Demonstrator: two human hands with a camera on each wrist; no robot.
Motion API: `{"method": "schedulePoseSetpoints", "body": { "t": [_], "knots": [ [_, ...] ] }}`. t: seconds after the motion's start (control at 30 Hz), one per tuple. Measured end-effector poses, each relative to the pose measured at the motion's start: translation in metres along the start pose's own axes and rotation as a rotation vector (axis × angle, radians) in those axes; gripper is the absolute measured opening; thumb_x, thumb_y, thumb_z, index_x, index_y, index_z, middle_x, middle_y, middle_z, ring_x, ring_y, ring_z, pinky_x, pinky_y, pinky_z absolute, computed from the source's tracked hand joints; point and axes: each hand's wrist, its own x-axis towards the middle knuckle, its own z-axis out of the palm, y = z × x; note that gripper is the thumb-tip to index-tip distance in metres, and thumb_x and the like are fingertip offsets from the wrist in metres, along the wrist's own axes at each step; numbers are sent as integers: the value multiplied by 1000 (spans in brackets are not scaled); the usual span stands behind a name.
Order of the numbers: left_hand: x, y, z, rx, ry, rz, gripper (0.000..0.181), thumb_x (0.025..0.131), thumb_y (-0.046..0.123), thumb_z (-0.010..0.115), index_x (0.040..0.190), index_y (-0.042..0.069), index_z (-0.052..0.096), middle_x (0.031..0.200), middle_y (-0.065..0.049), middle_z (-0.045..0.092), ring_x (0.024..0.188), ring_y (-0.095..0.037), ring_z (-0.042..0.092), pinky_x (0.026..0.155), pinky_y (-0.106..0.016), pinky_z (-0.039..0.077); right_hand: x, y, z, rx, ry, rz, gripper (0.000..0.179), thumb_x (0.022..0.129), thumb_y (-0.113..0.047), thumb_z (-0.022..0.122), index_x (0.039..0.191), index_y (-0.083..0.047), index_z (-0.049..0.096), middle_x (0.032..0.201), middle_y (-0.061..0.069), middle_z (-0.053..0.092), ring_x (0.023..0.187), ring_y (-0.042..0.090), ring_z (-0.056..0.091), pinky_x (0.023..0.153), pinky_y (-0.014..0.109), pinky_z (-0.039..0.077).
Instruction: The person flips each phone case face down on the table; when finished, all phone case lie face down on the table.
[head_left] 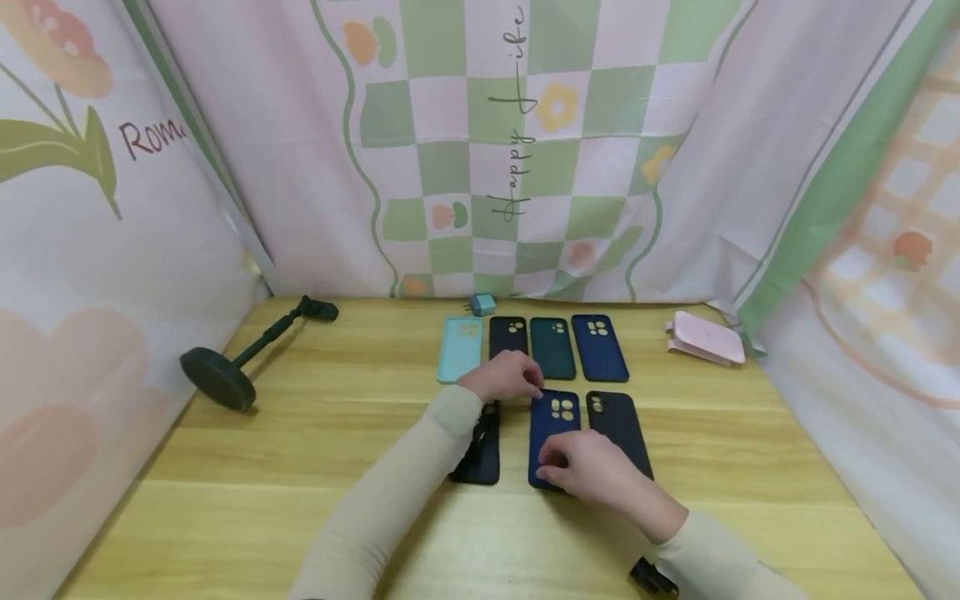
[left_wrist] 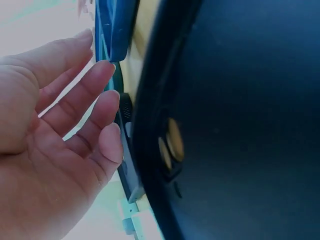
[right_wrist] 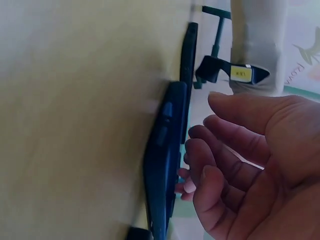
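A navy blue phone case (head_left: 547, 423) lies on the table in the front row, between my two hands. My left hand (head_left: 506, 377) hovers by its top left corner, its fingers loosely bent and holding nothing. Over the lower end of that case is my right hand (head_left: 592, 471), also with nothing in its grasp. In the right wrist view the bent fingers of the right hand (right_wrist: 240, 165) stand slightly apart from the blue case (right_wrist: 162, 160). A black case (head_left: 480, 462) lies partly hidden under my left forearm. Another black case (head_left: 624, 427) lies to the right.
Behind is a row of cases: light blue (head_left: 456, 358), black (head_left: 508, 333), dark green (head_left: 552, 350) and navy (head_left: 603, 354). A blue charger plug (head_left: 483, 305) sits at the back edge. A dark green stand (head_left: 217, 379) lies left, a pink device (head_left: 707, 339) right. Printed curtains enclose the table.
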Motion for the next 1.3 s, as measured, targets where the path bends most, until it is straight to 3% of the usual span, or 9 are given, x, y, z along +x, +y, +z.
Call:
{"method": "schedulePoseSetpoints", "body": {
  "t": [0.53, 0.77, 0.97, 1.13, 1.3],
  "knots": [
    [3, -2, 6, 33, -12, -5, 7, 92, 24, 71, 97, 22, 76, 94, 12, 66, 87, -4, 58, 76, -22, 48, 6, 2, 12, 41, -124, -11, 11, 85, -25, 77, 77, -24, 70, 66, -17, 58, 58, 6, 52, 54, 28, 44],
    [-1, -5, 6, 12, 1, -1, 14, 95, 20, 67, 105, 19, 77, 100, 9, 70, 89, -4, 60, 74, -20, 48, 6, 9, 10, 87, -165, -118, 11, 91, -20, 71, 80, -22, 73, 73, -19, 62, 63, 1, 55, 59, 27, 47],
    [-4, -9, 5, 47, -5, 8, 31, 96, 6, 55, 110, 22, 76, 109, 11, 69, 105, -6, 60, 82, -20, 47, 5, 10, 7, 34, -145, -201, 10, 94, -19, 67, 85, -23, 69, 78, -19, 59, 70, -1, 55, 64, 27, 49],
    [-6, -6, 3, 57, -19, 26, 30, 90, 5, 61, 112, 21, 75, 112, 8, 69, 100, -7, 60, 75, -20, 48, 1, 4, -1, -5, -91, -229, 10, 95, -19, 66, 87, -24, 66, 81, -19, 57, 74, -1, 55, 68, 29, 50],
    [-6, -6, 4, 56, -7, 59, 26, 92, 11, 64, 113, 21, 75, 116, 7, 67, 103, -7, 59, 79, -20, 47, -3, 0, -9, -25, -48, -261, 9, 96, -19, 66, 88, -25, 65, 82, -19, 56, 75, 0, 54, 69, 29, 49]
  ]
}}
